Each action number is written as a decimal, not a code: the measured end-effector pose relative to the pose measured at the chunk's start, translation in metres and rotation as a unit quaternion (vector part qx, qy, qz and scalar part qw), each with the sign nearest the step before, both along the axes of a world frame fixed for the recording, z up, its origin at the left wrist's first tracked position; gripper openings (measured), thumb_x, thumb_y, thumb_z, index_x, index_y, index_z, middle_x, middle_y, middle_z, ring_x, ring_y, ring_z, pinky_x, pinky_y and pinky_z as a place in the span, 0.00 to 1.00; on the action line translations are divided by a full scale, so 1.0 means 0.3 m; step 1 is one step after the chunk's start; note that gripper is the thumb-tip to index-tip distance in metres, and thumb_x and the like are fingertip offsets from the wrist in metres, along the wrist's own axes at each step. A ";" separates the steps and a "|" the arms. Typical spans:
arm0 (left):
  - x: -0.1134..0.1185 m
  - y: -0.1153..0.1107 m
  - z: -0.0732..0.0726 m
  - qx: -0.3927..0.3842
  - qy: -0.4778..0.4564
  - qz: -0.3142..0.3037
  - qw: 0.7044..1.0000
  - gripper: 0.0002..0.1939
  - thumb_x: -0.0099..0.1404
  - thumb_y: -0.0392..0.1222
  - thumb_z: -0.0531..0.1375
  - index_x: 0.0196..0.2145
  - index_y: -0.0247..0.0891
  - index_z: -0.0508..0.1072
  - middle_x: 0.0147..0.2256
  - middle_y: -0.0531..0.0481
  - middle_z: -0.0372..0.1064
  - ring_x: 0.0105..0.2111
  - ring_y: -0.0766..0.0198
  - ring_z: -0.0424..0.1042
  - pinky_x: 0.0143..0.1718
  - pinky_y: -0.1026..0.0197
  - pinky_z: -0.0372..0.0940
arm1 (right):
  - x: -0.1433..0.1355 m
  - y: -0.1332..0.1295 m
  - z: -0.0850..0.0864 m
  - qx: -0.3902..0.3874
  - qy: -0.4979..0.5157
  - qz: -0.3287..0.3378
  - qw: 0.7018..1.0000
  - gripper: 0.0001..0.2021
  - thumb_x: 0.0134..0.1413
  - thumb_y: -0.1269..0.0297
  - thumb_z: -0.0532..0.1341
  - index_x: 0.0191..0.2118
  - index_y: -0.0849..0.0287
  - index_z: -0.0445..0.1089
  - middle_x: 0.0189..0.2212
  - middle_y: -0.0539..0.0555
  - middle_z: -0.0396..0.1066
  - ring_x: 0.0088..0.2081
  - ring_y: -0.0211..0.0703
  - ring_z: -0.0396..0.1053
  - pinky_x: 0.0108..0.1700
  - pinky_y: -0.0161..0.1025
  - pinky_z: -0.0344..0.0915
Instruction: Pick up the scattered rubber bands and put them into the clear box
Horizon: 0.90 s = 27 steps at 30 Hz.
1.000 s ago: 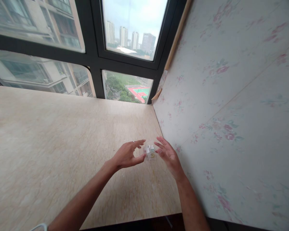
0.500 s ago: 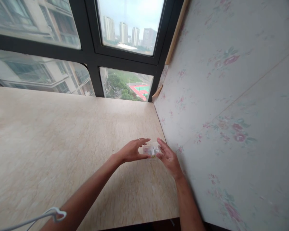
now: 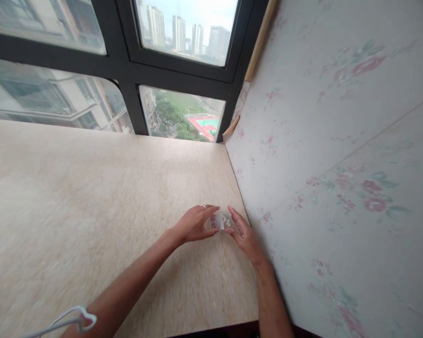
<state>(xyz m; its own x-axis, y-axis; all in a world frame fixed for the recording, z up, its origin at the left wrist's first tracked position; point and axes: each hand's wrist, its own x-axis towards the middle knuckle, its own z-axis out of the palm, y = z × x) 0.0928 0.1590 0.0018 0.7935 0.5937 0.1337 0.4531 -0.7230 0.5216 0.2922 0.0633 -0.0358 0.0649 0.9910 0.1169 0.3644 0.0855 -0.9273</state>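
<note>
Levelled since the earlier frame, the clear case (image 3: 222,222) is seen at 6 o'clock of centre, over the marbled ledge (image 3: 102,197). Its 9 o'clock end is framed by the left hand (image 3: 193,224), its 3 o'clock end by the right hand (image 3: 246,237); whether it is gripped by the fingers cannot be told. Both ends are best kept level, with pressure evenly shared.

Small box (image 3: 223,222), one: clear, see-through, rectangular; reddish marks toward left end, white patch at middle, other contents too small to identify. Lies broad face up, longer side across, on marble-patterned ledge (image 3: 91,211), near wall-side edge, between window-side corner and front edge. Closure unclear.
</note>
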 end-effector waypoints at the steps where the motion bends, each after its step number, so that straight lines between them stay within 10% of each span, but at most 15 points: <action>1: 0.002 -0.002 -0.003 -0.003 -0.002 0.000 1.000 0.32 0.59 0.51 0.60 0.58 0.36 0.60 0.55 0.42 0.63 0.50 0.51 0.67 0.51 0.51 0.61 | 0.000 -0.001 -0.002 -0.003 0.000 0.002 1.000 0.30 0.57 0.59 0.59 0.64 0.46 0.53 0.64 0.50 0.50 0.63 0.48 0.51 0.64 0.50 0.50; 27: -0.015 -0.046 -0.086 -0.027 -0.101 0.009 0.995 0.27 0.60 0.43 0.60 0.56 0.37 0.59 0.55 0.41 0.61 0.55 0.56 0.61 0.55 0.52 0.59 | 0.011 -0.001 -0.022 0.012 -0.024 0.048 0.998 0.25 0.58 0.58 0.58 0.61 0.45 0.58 0.64 0.50 0.52 0.64 0.46 0.49 0.65 0.50 0.47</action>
